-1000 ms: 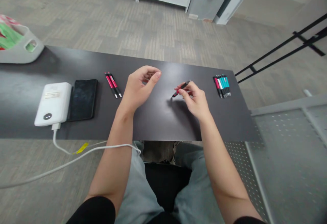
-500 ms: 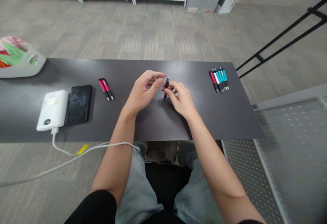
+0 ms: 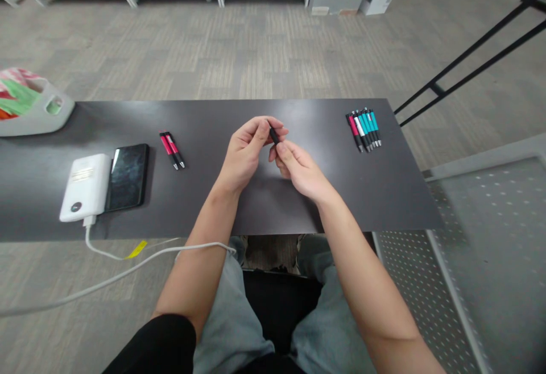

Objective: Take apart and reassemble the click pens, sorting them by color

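Above the middle of the dark table point(image 3: 205, 192), both hands grip one pen point(image 3: 273, 134). Only its black grip section shows; the rest is covered by fingers. My left hand point(image 3: 246, 149) pinches the upper end between thumb and fingers. My right hand point(image 3: 301, 168) is closed around the lower part, its thumb lying along the barrel. To the left lie two pink-and-black pens point(image 3: 172, 150), side by side. A row of several pens point(image 3: 363, 129), pink, white and teal with black grips, rests near the table's right end.
On the left lie a white power bank point(image 3: 85, 187) and a black phone point(image 3: 127, 176). A white cable point(image 3: 140, 271) runs from the power bank across my left forearm. A white basket point(image 3: 60, 113) holding colourful items stands at the far left. Black metal bars point(image 3: 469, 61) rise at the right.
My left hand has closed onto the pen's upper end; before, it hovered beside it with fingers apart. The pen has tilted, and my right hand has shifted its hold slightly.
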The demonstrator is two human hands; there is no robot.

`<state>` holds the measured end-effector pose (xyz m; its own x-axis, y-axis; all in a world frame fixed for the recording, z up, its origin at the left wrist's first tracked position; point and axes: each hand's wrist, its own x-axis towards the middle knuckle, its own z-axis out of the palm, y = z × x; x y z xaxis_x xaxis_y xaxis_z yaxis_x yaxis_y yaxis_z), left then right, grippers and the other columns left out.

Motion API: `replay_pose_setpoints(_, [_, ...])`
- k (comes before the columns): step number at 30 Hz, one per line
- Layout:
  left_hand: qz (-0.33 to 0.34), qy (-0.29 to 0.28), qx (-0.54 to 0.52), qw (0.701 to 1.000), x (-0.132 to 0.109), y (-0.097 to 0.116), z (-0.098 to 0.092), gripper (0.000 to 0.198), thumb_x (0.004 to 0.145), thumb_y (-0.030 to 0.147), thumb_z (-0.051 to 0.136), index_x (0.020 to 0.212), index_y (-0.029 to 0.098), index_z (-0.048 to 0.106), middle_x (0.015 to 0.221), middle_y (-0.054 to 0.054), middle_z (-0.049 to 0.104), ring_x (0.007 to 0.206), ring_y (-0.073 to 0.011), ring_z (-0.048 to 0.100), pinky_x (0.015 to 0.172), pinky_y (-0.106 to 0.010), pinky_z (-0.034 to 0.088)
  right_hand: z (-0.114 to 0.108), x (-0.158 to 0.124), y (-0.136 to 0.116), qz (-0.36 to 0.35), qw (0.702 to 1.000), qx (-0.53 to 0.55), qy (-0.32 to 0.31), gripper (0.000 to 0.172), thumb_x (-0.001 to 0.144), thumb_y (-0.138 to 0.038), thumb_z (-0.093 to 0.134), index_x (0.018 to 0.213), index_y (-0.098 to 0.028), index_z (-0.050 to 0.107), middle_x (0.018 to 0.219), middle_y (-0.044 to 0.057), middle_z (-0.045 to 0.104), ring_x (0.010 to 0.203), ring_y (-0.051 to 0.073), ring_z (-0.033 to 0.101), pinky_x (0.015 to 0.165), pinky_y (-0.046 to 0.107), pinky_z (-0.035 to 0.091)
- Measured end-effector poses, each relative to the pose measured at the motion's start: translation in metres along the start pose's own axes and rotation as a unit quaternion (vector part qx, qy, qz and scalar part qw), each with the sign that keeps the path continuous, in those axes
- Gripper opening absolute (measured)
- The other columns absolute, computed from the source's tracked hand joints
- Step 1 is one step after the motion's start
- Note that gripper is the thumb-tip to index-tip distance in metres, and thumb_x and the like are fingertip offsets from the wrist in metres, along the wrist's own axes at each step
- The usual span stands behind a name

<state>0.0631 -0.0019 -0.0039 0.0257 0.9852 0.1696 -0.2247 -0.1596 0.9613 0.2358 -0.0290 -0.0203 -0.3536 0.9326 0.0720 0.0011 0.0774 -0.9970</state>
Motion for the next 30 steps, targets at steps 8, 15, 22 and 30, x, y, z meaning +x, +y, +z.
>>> replay_pose_setpoints(8, [0.052,0.091,-0.014,0.994,-0.007,-0.013,0.03,0.055,0.115,0.084,0.091,0.111,0.029,0.085,0.117,-0.007,0.095,0.112,-0.0247,0.094,0.098,-0.038,0.076,0.0,-0.002,-0.01,-0.093,0.967,-0.184,0.152,0.058,0.119,-0.089,0.072,0.113,-0.031,0.076,0.108,0.009,0.078,0.109,0.034,0.075,0.106,0.048,0.066])
replay_pose_setpoints(15, [0.049,0.086,0.02,0.995,-0.002,-0.012,0.016,0.053,0.111,0.083,0.095,0.107,0.03,0.087,0.117,-0.007,0.095,0.107,-0.0246,0.092,0.092,-0.038,0.075,-0.005,-0.003,-0.003,-0.088,0.968,-0.184,0.144,0.054,0.124,-0.087,0.064,0.119,-0.033,0.073,0.112,0.008,0.079,0.103,0.031,0.073,0.098,0.047,0.065])
replay_pose_setpoints(22, [0.029,0.09,0.022,0.995,0.002,-0.008,0.007,0.045,0.106,0.071,0.107,0.101,0.03,0.088,0.108,-0.005,0.092,0.101,-0.0218,0.089,0.088,-0.035,0.074,-0.007,-0.004,-0.002,-0.078,0.97,-0.187,0.135,0.056,0.123,-0.088,0.064,0.118,-0.033,0.075,0.102,0.006,0.075,0.1,0.031,0.073,0.094,0.045,0.064])
replay_pose_setpoints(30, [0.014,0.103,0.028,0.994,0.001,0.0,0.009,0.047,0.101,0.07,0.111,0.097,0.03,0.087,0.099,-0.003,0.088,0.094,-0.021,0.085,0.086,-0.035,0.073,-0.008,-0.003,-0.004,-0.077,0.973,-0.171,0.137,0.052,0.118,-0.085,0.077,0.121,-0.034,0.073,0.096,0.002,0.071,0.091,0.029,0.068,0.094,0.045,0.064])
